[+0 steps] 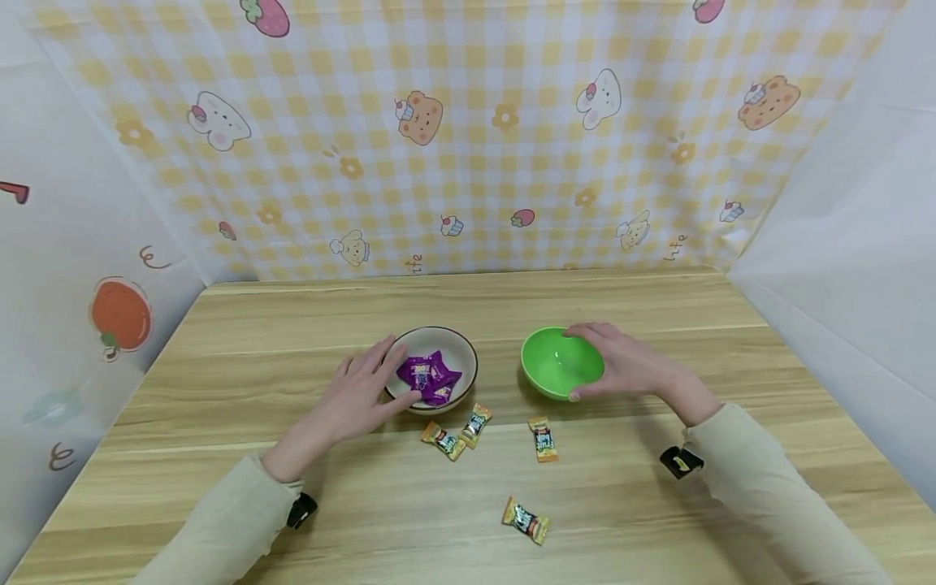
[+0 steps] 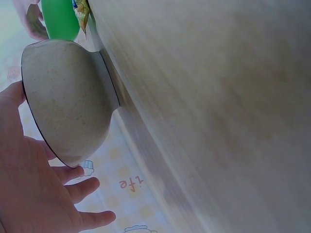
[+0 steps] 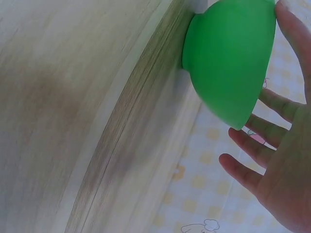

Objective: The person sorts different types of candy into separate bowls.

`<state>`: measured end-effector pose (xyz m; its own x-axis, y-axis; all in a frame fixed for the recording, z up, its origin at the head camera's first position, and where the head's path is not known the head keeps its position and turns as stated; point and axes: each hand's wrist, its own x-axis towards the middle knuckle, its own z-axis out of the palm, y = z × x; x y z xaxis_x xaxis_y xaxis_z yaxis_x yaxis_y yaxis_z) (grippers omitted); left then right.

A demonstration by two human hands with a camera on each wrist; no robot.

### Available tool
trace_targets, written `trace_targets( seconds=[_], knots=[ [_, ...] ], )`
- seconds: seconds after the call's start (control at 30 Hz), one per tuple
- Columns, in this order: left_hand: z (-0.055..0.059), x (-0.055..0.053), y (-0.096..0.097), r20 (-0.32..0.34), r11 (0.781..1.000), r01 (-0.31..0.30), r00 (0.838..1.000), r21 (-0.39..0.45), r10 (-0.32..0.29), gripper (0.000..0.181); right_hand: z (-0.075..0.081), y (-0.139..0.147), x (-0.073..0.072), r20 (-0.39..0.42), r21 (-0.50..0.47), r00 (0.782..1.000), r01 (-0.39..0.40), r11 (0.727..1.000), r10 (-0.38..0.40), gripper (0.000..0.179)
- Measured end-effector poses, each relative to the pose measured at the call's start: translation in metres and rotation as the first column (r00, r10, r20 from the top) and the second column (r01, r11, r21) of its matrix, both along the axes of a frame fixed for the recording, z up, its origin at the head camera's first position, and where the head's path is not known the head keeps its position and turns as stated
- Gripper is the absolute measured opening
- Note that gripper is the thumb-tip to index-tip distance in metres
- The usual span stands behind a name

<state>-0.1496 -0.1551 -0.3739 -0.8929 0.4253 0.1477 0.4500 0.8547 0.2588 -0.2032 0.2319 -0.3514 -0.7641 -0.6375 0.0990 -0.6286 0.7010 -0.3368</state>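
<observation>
My left hand (image 1: 358, 398) is spread at the left rim of a cream bowl with a dark edge (image 1: 468, 370), its thumb and index finger reaching over the opening. Several purple wrapped candies (image 1: 431, 375) lie inside. In the left wrist view the fingers (image 2: 87, 189) stretch apart beside the bowl's outer wall (image 2: 68, 97). On the right, a green bowl (image 1: 556, 361) has nothing visible inside. Across its right rim lies my right hand (image 1: 625, 363), thumb at the near side and fingers at the far side. The right wrist view shows these fingers (image 3: 248, 143) loosely extended, fingertips right at the rim.
Two yellow wrapped candies (image 1: 444, 441) lie just in front of the cream bowl. Another yellow candy (image 1: 543, 439) is below the green bowl, and one more (image 1: 525, 521) sits nearer the front. A checked cloth (image 1: 468, 179) hangs behind the wooden table (image 1: 292, 325).
</observation>
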Motion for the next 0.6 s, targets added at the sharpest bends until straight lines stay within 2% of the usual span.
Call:
trace_targets(
  seconds=[0.13,0.23,0.33,0.4,0.47,0.53,0.6],
  knots=[
    [0.003,0.001,0.000,-0.005,0.999,-0.006,1.000,0.045,0.006,0.076,0.000,0.000,0.001,0.009,0.007,1.000,0.006,1.000,-0.006,0.095],
    [0.009,0.003,0.000,-0.068,0.988,-0.018,0.997,0.154,0.029,0.071,-0.001,0.000,0.002,0.020,0.011,1.000,0.012,1.000,-0.012,0.095],
    [0.017,0.008,0.001,-0.171,0.958,-0.001,0.984,0.288,0.053,0.057,-0.001,0.000,0.002,0.022,0.007,1.000,0.013,1.000,-0.013,0.095],
    [0.023,0.014,0.004,-0.185,0.930,0.040,0.982,0.366,0.030,0.044,-0.002,0.000,0.001,0.020,0.003,1.000,0.009,1.000,-0.009,0.094],
    [0.029,0.021,0.007,-0.124,0.905,0.082,0.992,0.417,-0.032,0.034,-0.002,0.000,0.001,0.015,-0.001,1.000,0.005,1.000,-0.005,0.094],
    [0.032,0.028,0.011,0.003,0.889,0.106,0.993,0.445,-0.120,0.030,-0.002,0.001,0.000,0.014,-0.003,1.000,0.001,1.000,-0.001,0.094],
    [0.032,0.035,0.014,0.146,0.887,0.115,0.969,0.448,-0.200,0.031,-0.002,0.001,0.000,0.018,-0.003,1.000,0.001,1.000,-0.001,0.094]
  ],
)
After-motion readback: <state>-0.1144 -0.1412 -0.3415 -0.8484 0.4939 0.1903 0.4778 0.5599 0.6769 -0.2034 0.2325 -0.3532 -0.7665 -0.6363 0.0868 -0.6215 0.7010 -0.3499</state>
